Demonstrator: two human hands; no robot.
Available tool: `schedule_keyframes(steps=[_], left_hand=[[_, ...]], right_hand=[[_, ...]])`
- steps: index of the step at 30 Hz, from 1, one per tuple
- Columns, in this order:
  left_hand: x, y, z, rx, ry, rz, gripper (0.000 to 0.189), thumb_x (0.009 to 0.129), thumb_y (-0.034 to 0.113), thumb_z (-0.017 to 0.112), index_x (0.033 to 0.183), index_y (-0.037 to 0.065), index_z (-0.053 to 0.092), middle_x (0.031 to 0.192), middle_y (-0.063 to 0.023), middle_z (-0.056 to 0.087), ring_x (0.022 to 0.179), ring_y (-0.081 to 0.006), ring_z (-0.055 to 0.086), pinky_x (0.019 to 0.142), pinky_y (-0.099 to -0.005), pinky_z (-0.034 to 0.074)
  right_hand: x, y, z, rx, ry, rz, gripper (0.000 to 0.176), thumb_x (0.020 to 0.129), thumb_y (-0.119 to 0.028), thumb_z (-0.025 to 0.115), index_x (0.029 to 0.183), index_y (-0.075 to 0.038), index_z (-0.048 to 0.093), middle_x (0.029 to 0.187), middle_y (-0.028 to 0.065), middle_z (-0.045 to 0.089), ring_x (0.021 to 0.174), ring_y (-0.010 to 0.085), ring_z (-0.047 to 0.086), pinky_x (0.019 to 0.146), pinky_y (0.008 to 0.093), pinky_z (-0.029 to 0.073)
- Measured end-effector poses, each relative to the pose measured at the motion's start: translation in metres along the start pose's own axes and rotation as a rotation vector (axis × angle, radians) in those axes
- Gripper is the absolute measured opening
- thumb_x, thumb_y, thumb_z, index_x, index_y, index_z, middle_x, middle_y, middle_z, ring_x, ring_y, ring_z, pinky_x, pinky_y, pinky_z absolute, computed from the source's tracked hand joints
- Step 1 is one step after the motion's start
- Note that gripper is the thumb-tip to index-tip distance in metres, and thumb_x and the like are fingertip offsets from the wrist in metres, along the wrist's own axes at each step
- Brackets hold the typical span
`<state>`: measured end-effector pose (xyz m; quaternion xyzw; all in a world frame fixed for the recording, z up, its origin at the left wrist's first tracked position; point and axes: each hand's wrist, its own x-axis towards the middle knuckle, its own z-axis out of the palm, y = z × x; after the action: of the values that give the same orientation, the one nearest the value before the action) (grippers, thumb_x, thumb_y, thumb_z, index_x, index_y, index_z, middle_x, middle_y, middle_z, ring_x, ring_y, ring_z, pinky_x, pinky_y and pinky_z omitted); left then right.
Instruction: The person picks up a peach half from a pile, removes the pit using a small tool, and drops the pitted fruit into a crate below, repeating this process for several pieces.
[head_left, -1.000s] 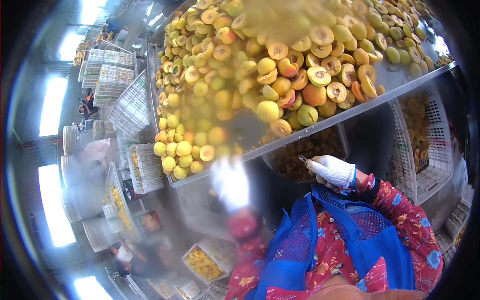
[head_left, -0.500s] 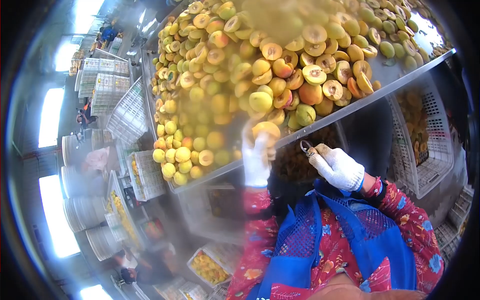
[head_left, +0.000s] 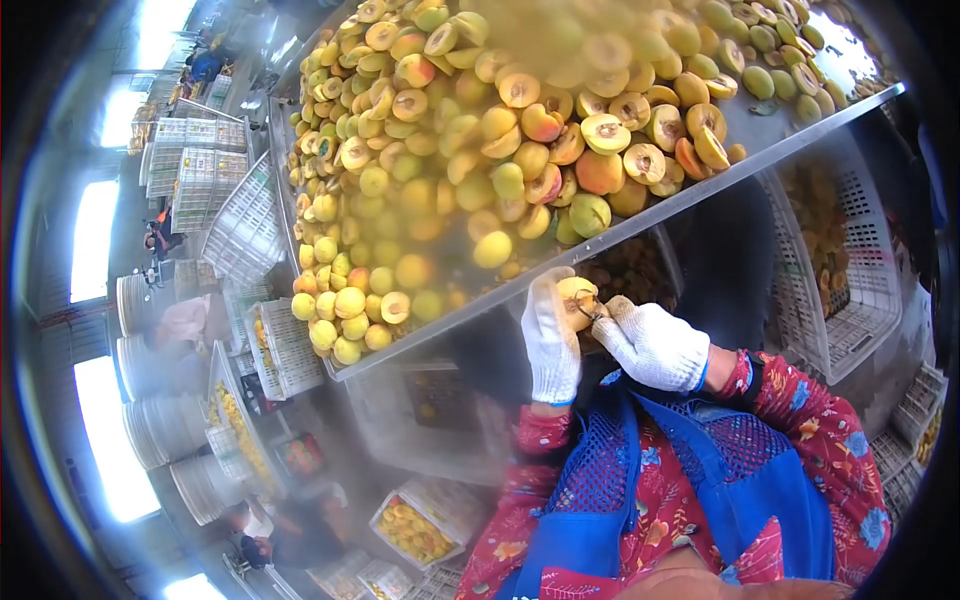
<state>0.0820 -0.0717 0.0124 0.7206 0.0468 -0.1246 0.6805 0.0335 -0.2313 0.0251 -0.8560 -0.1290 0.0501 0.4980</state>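
Observation:
My left hand, in a white knit glove, holds a yellow peach half upright just in front of the table edge. Gloved alike, my right hand grips a small metal loop tool, whose ring is at the cut face of that half, by the pit. Its handle is hidden in my fingers. Behind both hands, a metal-rimmed table carries a heap of halved peaches, many with the pit showing. Whole-looking round ones lie at its left corner.
Below the table edge, a white crate with fruit stands at the right, and dark-looking fruit lies beneath my hands. Another crate of peaches sits on the floor at lower left. Stacked crates, round tubs and people are farther left.
My left hand has come from the table edge toward me with a peach half and now meets my right hand. The loop tool has gone from free air to the fruit's cut face.

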Motion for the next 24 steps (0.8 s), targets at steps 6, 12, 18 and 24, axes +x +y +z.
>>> schedule_keyframes(steps=[6, 12, 18, 24], left_hand=[[-0.017, 0.011, 0.032, 0.472, 0.202, 0.329, 0.031, 0.108, 0.026, 0.047, 0.115, 0.000, 0.061, 0.095, -0.0140, 0.068, 0.081, -0.0231, 0.066, 0.076, -0.0353, 0.054], [-0.010, -0.020, 0.029, 0.032, -0.121, -0.023, 0.042, 0.111, 0.038, 0.041, 0.116, 0.001, 0.060, 0.095, -0.0104, 0.069, 0.084, -0.0157, 0.067, 0.078, -0.0312, 0.054], [-0.008, -0.012, 0.043, -0.219, -0.075, -0.049, 0.051, 0.111, 0.046, 0.035, 0.117, 0.001, 0.059, 0.095, -0.0118, 0.069, 0.088, -0.0178, 0.068, 0.081, -0.0308, 0.055], [-0.006, -0.018, 0.043, -0.454, 0.062, -0.226, 0.050, 0.109, 0.050, 0.035, 0.115, 0.006, 0.057, 0.094, -0.0097, 0.067, 0.079, -0.0195, 0.062, 0.074, -0.0316, 0.053]], right_hand=[[-0.006, -0.008, -0.024, 1.025, -0.311, 0.662, 0.047, 0.107, -0.050, 0.046, 0.091, -0.007, 0.054, 0.051, -0.0003, 0.041, 0.037, 0.0102, 0.044, 0.034, 0.0261, 0.036], [-0.017, 0.024, -0.028, 1.690, -0.534, 0.902, 0.043, 0.107, -0.048, 0.047, 0.091, -0.009, 0.057, 0.058, -0.0038, 0.041, 0.040, 0.0067, 0.036, 0.033, 0.0237, 0.030], [-0.018, 0.053, -0.018, 2.312, -0.744, 0.832, 0.042, 0.108, -0.045, 0.043, 0.104, -0.006, 0.060, 0.062, -0.0042, 0.040, 0.041, 0.0040, 0.034, 0.035, 0.0217, 0.027], [-0.010, 0.044, -0.009, 2.562, -0.966, 0.599, 0.046, 0.109, -0.045, 0.041, 0.103, -0.002, 0.057, 0.060, -0.0027, 0.039, 0.037, 0.0045, 0.031, 0.032, 0.0215, 0.027]])
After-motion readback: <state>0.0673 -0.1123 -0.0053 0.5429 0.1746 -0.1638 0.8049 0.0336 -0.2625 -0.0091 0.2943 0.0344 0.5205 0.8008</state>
